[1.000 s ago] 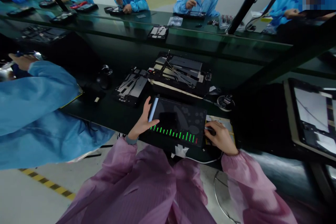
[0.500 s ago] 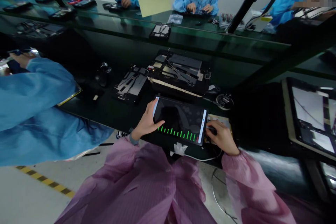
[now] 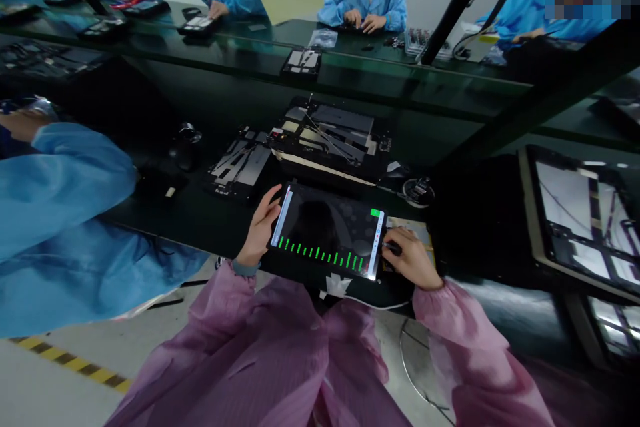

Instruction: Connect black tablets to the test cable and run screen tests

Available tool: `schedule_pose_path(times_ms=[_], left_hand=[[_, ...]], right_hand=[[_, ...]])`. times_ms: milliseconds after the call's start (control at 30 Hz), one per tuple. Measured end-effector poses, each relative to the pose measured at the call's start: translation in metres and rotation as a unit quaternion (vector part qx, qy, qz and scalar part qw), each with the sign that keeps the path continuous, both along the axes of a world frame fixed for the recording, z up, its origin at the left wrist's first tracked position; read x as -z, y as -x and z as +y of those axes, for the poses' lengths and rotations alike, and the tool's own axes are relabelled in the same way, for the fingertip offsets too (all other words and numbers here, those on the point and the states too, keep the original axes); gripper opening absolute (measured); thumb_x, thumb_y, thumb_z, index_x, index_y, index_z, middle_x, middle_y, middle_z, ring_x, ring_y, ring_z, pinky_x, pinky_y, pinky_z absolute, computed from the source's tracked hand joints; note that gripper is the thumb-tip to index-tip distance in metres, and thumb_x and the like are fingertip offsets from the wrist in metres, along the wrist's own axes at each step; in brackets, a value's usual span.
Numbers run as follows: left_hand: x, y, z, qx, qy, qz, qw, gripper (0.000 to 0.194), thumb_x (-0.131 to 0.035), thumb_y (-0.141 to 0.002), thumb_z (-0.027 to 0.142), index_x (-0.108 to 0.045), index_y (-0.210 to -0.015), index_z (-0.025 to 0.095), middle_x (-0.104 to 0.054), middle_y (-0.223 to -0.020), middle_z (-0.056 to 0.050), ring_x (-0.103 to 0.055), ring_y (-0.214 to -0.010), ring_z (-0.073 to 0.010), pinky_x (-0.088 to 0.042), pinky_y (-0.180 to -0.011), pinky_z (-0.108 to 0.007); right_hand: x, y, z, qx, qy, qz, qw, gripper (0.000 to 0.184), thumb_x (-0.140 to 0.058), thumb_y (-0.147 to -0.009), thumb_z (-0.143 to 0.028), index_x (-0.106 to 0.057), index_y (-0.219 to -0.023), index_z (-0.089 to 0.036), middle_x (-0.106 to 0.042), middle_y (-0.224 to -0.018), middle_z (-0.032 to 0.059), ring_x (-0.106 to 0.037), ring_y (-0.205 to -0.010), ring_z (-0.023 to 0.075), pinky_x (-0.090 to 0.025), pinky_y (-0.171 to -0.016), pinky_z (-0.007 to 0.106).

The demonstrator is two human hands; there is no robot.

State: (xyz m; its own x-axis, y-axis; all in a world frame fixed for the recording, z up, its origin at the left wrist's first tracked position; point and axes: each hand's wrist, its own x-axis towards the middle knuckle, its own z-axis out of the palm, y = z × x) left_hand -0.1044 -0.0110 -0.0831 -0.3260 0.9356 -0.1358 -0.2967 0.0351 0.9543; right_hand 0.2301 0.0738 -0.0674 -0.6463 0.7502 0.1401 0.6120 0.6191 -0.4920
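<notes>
A tablet (image 3: pixel 327 230) lies on the dark green bench in front of me, its screen lit with a row of green bars along the near side, pale strips at both ends and a small green box at the upper right. My left hand (image 3: pixel 259 230) is at its left edge, fingers stretched out and apart. At the right edge my right hand (image 3: pixel 411 257) is closed, thumb and fingers pinched around something small and dark that I cannot make out. Beneath that hand lies a flat piece with a yellow edge (image 3: pixel 429 240), partly hidden.
Behind the tablet lie a stack of opened tablets (image 3: pixel 330 137) and another opened tablet (image 3: pixel 240 163). A round coiled item (image 3: pixel 419 192) sits right of the stack. A white cable (image 3: pixel 373 303) runs along the front edge. A co-worker's blue sleeve (image 3: pixel 75 173) is at left; a large opened device (image 3: pixel 575 207) stands right.
My left hand first shifted its thumb over the screen, then drew back to the left edge. A pale strip and a green box have appeared at the screen's right end. My right hand stays there.
</notes>
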Motion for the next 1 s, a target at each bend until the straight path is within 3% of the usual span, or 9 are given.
schedule_pose_path(times_ms=[167,300,400,500,600,667,800,1000], left_hand=[[0.003,0.000,0.000,-0.028,-0.010,-0.025,0.999,0.062,-0.065,-0.085,0.037,-0.043,-0.142,0.027,-0.065,-0.124,-0.007,-0.065,-0.104,-0.0246,-0.053,-0.085,-0.033],[0.004,0.000,0.001,-0.035,-0.008,-0.047,0.998,0.063,-0.066,-0.083,0.035,-0.044,-0.142,0.028,-0.066,-0.122,-0.006,-0.067,-0.097,-0.0225,-0.054,-0.078,-0.030],[0.004,-0.001,0.002,-0.033,-0.008,-0.060,0.998,0.063,-0.066,-0.083,0.034,-0.044,-0.142,0.028,-0.065,-0.124,-0.006,-0.067,-0.096,-0.0216,-0.053,-0.075,-0.027],[0.003,-0.002,0.002,-0.033,-0.013,-0.074,0.997,0.064,-0.066,-0.083,0.034,-0.043,-0.142,0.028,-0.065,-0.124,-0.006,-0.067,-0.096,-0.0215,-0.053,-0.075,-0.027],[0.005,-0.002,0.001,-0.037,-0.022,-0.084,0.996,0.064,-0.065,-0.084,0.033,-0.042,-0.143,0.028,-0.065,-0.124,-0.006,-0.066,-0.100,-0.0221,-0.052,-0.082,-0.030],[0.007,-0.001,0.001,-0.038,-0.031,-0.091,0.995,0.064,-0.065,-0.084,0.032,-0.041,-0.144,0.028,-0.065,-0.125,-0.006,-0.064,-0.107,-0.0230,-0.049,-0.090,-0.033],[0.009,0.000,0.001,-0.028,-0.040,-0.094,0.994,0.066,-0.064,-0.085,0.032,-0.038,-0.146,0.029,-0.063,-0.128,-0.006,-0.062,-0.112,-0.0241,-0.046,-0.097,-0.036],[0.003,0.002,-0.003,-0.009,-0.016,-0.081,0.997,0.069,-0.061,-0.087,0.033,-0.030,-0.149,0.033,-0.063,-0.126,-0.006,-0.064,-0.107,-0.0229,-0.051,-0.090,-0.036]], right_hand=[[-0.002,-0.023,0.005,0.083,-0.057,-0.123,0.987,0.007,-0.050,-0.080,-0.021,-0.055,-0.076,-0.020,-0.062,-0.079,0.0046,-0.056,-0.081,0.0217,-0.038,-0.076,0.035],[-0.031,-0.040,-0.001,0.158,-0.088,-0.224,0.958,0.019,-0.052,-0.086,-0.027,-0.061,-0.100,-0.018,-0.066,-0.101,0.0118,-0.060,-0.091,0.0283,-0.044,-0.074,0.039],[-0.065,0.003,-0.013,0.076,-0.110,-0.138,0.981,0.025,-0.049,-0.092,-0.028,-0.058,-0.113,-0.017,-0.064,-0.112,0.0123,-0.059,-0.103,0.0272,-0.048,-0.083,0.039],[-0.084,0.089,-0.020,-0.039,-0.090,-0.063,0.993,0.031,-0.039,-0.097,-0.021,-0.053,-0.124,-0.018,-0.063,-0.119,0.0104,-0.062,-0.105,0.0204,-0.049,-0.089,0.031],[-0.081,0.172,-0.015,-0.014,-0.126,-0.128,0.984,0.037,-0.040,-0.097,-0.023,-0.048,-0.131,-0.015,-0.062,-0.120,0.0139,-0.066,-0.095,0.0225,-0.051,-0.071,0.031],[-0.074,0.207,-0.006,0.025,-0.134,-0.161,0.978,0.033,-0.042,-0.097,-0.031,-0.053,-0.126,-0.017,-0.063,-0.113,0.0124,-0.067,-0.084,0.0217,-0.048,-0.062,0.030],[-0.066,0.229,0.006,0.041,-0.140,-0.161,0.976,0.024,-0.036,-0.100,-0.029,-0.057,-0.111,-0.024,-0.061,-0.115,0.0066,-0.066,-0.074,0.0147,-0.042,-0.056,0.025],[-0.059,0.194,-0.012,-0.041,-0.130,-0.134,0.981,0.020,-0.037,-0.100,-0.021,-0.056,-0.106,-0.019,-0.061,-0.111,0.0068,-0.061,-0.084,0.0141,-0.037,-0.056,0.025]])
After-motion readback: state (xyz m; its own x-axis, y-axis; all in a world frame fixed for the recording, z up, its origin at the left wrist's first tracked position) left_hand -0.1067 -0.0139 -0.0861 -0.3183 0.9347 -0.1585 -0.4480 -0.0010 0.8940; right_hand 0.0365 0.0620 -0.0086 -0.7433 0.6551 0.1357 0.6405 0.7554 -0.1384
